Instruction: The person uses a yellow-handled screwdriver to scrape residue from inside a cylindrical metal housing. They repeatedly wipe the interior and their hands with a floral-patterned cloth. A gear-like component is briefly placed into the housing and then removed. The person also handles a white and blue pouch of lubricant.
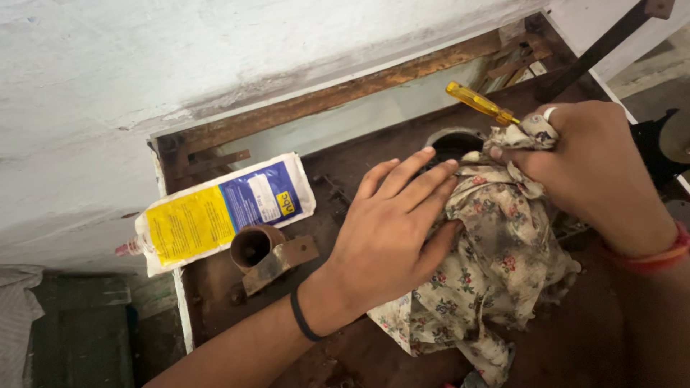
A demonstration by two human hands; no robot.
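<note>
My left hand (pixel 392 223) lies flat, fingers spread, pressing the floral rag (pixel 489 266) down. My right hand (pixel 586 169) grips rag plus yellow screwdriver (pixel 480 103), whose shaft runs up-left over the round hole (pixel 453 142), just beyond my left fingertips.

We see a soft, grimy floral cloth (pixel 496 266), a glossy plastic pouch (pixel 223 212), a clear yellow plastic screwdriver handle (pixel 480 103) — and rough, rusty metal: the pipe fitting (pixel 259 248).
</note>
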